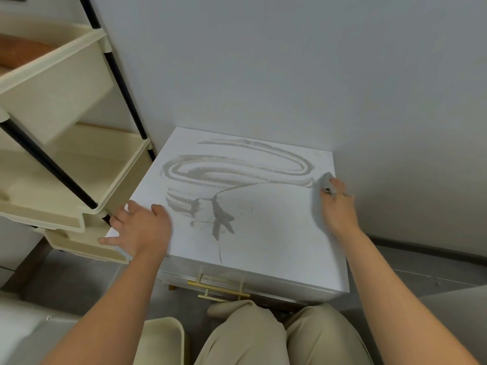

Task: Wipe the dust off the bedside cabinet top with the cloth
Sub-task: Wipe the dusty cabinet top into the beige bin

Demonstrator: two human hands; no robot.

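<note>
A pale grey wall (290,61) backs a square white bedside cabinet top (276,233) smeared with brownish dust swirls (237,169). A cream plastic shelf rack (66,167) crowds its left edge. The left hand (142,227) rests flat, fingers spread, at the front left corner. The right hand (338,206) pinches a small grey cloth (326,181) at the right edge, apparently mid-wipe. The next move is likely a leftward sweep over the swirls.

The white cabinet top (279,241) is smeared with grey-brown dust (238,168): looping swirls across the back half, and a thin streak trailing down toward the front edge. The small grey cloth (325,181) is bunched up at the right edge near the back corner, pinched in the right hand (338,206).
</note>
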